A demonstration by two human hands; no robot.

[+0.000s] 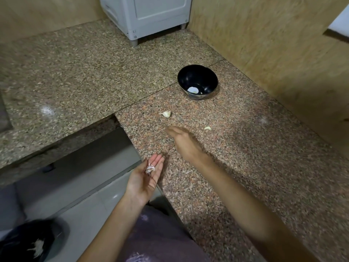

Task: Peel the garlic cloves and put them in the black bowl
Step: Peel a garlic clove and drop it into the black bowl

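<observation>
The black bowl (197,80) stands on the granite counter (245,148) at the back, with a pale peeled clove (193,89) at its bottom. An unpeeled garlic clove (166,114) lies on the counter in front of the bowl. A small peeled piece (207,128) lies to its right. My left hand (146,178) is palm up at the counter's edge, fingers apart, with papery garlic skins (150,169) resting on it. My right hand (184,140) is blurred, flat and palm down over the counter, just short of the unpeeled clove, holding nothing.
A white appliance (149,14) stands on the counter at the back. Wooden panels (273,44) wall the right side. A dark bin (32,241) with garlic skins in it sits on the floor at lower left. The counter makes an L around a gap.
</observation>
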